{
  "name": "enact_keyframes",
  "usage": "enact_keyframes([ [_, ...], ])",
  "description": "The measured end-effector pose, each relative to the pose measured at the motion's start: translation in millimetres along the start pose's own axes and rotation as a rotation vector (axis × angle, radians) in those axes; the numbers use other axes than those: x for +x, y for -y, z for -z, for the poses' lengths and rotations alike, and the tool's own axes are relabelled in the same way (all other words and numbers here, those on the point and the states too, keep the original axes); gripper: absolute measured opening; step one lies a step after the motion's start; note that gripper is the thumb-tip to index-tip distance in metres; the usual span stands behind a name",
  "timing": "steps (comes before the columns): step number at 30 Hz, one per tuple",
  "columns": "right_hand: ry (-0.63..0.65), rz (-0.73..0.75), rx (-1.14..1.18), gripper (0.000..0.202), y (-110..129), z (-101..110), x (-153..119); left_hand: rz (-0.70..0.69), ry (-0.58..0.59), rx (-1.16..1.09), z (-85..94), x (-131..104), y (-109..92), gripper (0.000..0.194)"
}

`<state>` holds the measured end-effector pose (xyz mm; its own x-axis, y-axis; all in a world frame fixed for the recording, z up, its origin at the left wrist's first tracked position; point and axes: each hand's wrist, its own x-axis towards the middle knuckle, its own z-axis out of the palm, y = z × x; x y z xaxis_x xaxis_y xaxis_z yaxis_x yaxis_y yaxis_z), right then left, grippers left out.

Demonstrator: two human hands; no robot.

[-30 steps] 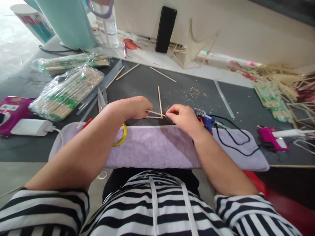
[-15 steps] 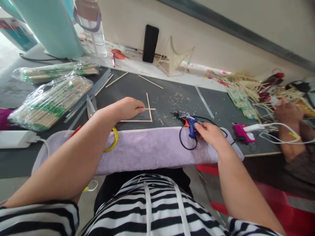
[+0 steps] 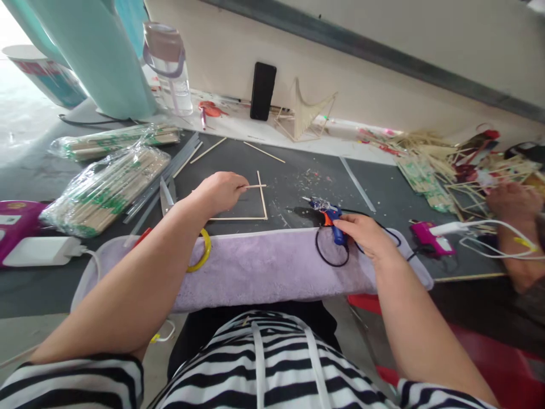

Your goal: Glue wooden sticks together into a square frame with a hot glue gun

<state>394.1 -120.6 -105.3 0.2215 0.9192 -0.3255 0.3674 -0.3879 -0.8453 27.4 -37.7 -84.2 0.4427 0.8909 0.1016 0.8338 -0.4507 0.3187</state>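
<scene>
Pinched in the fingers of my left hand (image 3: 223, 192) is a thin wooden stick (image 3: 256, 186). Its free end crosses over an upright stick (image 3: 263, 197) lying on the dark table. That one meets another stick (image 3: 242, 218) at a corner near the table's front. My right hand (image 3: 361, 234) grips a blue hot glue gun (image 3: 338, 229) by its handle. The gun's nozzle points left, toward the sticks, with a shadow on the table below it. Its black cord loops over the purple cloth (image 3: 264, 267).
Bagged stick bundles (image 3: 106, 184), scissors (image 3: 166, 196) and a yellow tape ring (image 3: 205, 250) lie on the left. A phone (image 3: 263, 91) and a stick model (image 3: 304, 113) stand at the back. To the right are a pink power adapter (image 3: 432, 238) and a co-worker's hand (image 3: 513, 201).
The whole view has shifted slightly. The glue gun's nozzle now appears raised off the table, with a clearer shadow beneath. My left hand still holds its stick by the upright one.
</scene>
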Motion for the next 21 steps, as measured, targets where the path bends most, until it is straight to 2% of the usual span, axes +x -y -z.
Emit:
enact_keyframes([
  [3,0.038,-0.014,0.196,0.031,6,-7,-2,-0.004,-0.041,-0.002,-4.6,2,4,0.035],
  [6,0.093,0.009,0.414,0.033,23,-14,-5,0.019,-0.079,-0.012,-6.2,3,6,0.034],
  [11,0.233,0.202,0.79,0.032,62,-34,-1,0.046,-0.057,-0.019,-0.5,1,4,0.037],
  [13,0.327,0.278,0.829,0.031,74,-46,5,0.05,-0.049,-0.037,2.3,-1,4,0.038],
  [16,0.439,0.382,0.766,0.031,81,-66,14,0.078,-0.058,-0.056,3.8,-2,6,0.037],
  [18,0.483,0.426,0.715,0.03,77,-76,16,0.081,-0.079,-0.064,2.6,-1,8,0.035],
  [21,0.482,0.446,0.655,0.027,66,-80,14,0.032,-0.147,-0.092,-1.0,0,10,0.032],
])
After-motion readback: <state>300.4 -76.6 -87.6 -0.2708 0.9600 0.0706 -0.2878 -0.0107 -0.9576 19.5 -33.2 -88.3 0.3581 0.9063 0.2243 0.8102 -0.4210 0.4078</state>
